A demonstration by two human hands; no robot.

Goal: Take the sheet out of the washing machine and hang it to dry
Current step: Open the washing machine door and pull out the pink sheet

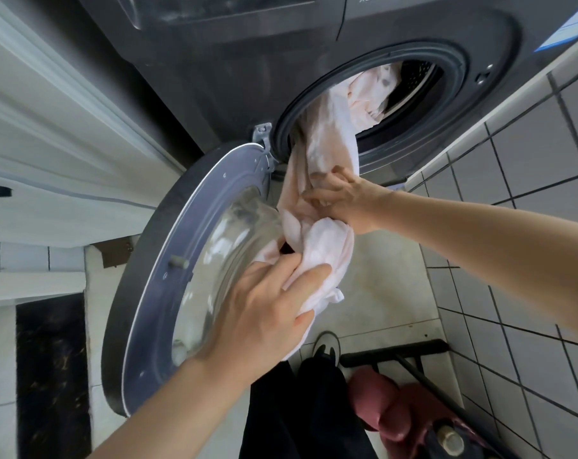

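A pale pink-and-white sheet [330, 134] trails as a twisted rope out of the round opening of the dark grey washing machine [248, 71]; part of it still lies inside the drum [410, 87]. My right hand [344, 200] grips the sheet just below the opening. My left hand [274, 309] holds the bunched lower end, lower and nearer to me, in front of the open door.
The machine's door [188, 266] with its glass bowl stands swung open to the left. A white tiled wall [513, 226] runs along the right. A dark mop or squeegee [400, 352], dark cloth and a red item [390, 412] lie on the floor below.
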